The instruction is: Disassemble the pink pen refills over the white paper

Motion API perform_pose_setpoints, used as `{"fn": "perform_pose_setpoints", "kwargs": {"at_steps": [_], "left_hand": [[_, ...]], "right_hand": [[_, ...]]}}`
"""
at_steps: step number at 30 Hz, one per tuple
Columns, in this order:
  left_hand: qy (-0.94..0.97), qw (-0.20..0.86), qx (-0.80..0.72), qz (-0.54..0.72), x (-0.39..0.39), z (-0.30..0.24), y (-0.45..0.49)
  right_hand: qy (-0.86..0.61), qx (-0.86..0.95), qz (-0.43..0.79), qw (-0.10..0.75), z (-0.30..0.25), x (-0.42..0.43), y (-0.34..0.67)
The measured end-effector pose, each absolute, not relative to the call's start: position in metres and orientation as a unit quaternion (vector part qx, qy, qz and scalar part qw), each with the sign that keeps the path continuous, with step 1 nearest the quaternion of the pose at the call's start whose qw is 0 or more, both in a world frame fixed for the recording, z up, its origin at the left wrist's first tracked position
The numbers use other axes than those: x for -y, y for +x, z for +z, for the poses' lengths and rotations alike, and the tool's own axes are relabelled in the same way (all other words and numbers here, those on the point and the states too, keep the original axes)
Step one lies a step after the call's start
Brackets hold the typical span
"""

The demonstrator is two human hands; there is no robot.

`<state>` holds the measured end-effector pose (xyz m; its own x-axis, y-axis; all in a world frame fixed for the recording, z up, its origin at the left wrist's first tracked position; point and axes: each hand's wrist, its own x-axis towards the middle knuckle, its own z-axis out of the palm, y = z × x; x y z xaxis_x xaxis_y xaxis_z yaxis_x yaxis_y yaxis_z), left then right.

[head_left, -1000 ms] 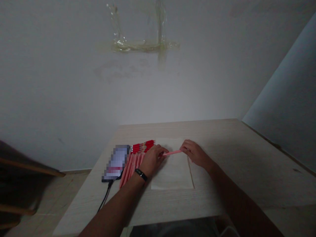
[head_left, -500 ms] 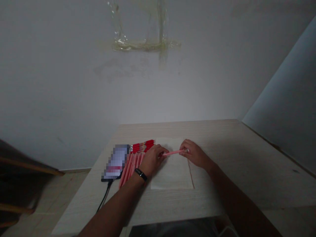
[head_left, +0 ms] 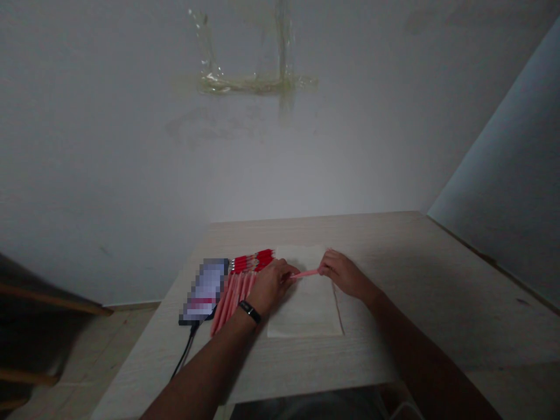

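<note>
We pinch a slim pink rod (head_left: pixel 306 273) between our two hands above a sheet of white paper (head_left: pixel 304 300) on a pale wood-grain table (head_left: pixel 385 256), the rod level and lying crosswise near the sheet's far edge. Our left hand (head_left: pixel 272 286), a black wristband (head_left: pixel 249 311) at its wrist, holds one end, its fingers (head_left: pixel 284 270) together and clamped on the rod. Our right hand (head_left: pixel 345 275) grips the other end, its fingers (head_left: pixel 326 265) likewise together and closed on it. Just left of the paper, beside our left hand, lies a fanned row of red-tipped pink rods (head_left: pixel 240 289). Next to them rests a smartphone (head_left: pixel 205 291) with a pixelated screen, a black cable (head_left: pixel 186 353) running from it over the table edge. A thin brown strand (head_left: pixel 338 309) lies along the paper's right edge.
</note>
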<state>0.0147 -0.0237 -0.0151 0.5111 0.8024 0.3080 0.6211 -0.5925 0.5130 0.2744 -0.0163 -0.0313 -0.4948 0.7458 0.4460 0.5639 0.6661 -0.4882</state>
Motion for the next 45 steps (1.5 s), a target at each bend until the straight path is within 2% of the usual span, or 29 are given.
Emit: {"fn": "perform_pose_setpoints", "kwargs": {"at_steps": [8, 18, 23, 30, 37, 45], "left_hand": [[0.839, 0.162, -0.405, 0.326, 0.026, -0.007, 0.015], [0.851, 0.162, -0.397, 0.303, 0.026, -0.006, 0.012], [0.845, 0.184, -0.405, 0.297, 0.027, -0.003, 0.013], [0.81, 0.293, -0.398, 0.315, 0.033, -0.003, 0.021], [0.624, 0.506, -0.355, 0.478, 0.028, 0.001, 0.024], [0.565, 0.575, -0.35, 0.477, 0.031, -0.005, 0.025]], "right_hand": [[-0.412, 0.812, 0.191, 0.365, -0.028, 0.023, 0.266], [-0.377, 0.834, 0.17, 0.365, -0.022, 0.021, 0.269], [-0.407, 0.789, 0.189, 0.419, -0.016, 0.024, 0.267], [-0.387, 0.759, 0.248, 0.461, -0.013, 0.028, 0.263], [-0.346, 0.827, 0.224, 0.383, -0.014, 0.031, 0.266], [-0.348, 0.816, 0.236, 0.397, -0.013, 0.03, 0.266]]}}
